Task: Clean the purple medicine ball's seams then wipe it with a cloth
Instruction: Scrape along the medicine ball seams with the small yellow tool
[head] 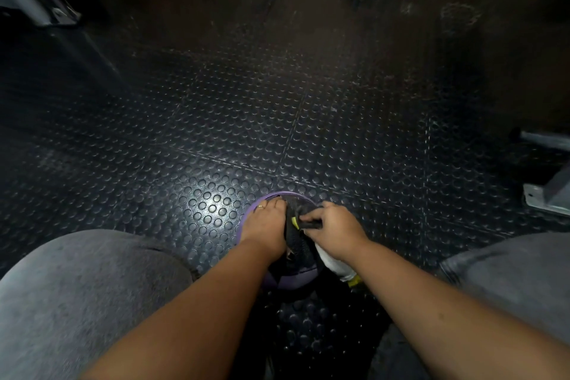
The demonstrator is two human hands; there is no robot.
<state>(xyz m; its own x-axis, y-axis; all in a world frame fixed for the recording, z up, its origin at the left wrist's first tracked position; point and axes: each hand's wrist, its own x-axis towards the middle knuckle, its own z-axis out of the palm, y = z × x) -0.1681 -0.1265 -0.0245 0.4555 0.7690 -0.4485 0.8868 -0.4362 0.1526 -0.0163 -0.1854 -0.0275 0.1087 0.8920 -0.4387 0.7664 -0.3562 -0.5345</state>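
Steadies the ball, low at centre frame on the floor between the knees, with the left hand laid flat on top, fingers straight. Grips a dark cloth in the right hand, fingers curled round a bunched fold. Just below that wrist, a white thing with a yellow tip; cannot tell what.

Could send the round ball rolling across the floor by pressing off-centre, with only a flat palm to hold it. Could skim past the seams with so thick a wad of cloth.

Smooth purple skin; soft, limp cloth with a yellow edge; matte black rubber tiles with raised round studs.
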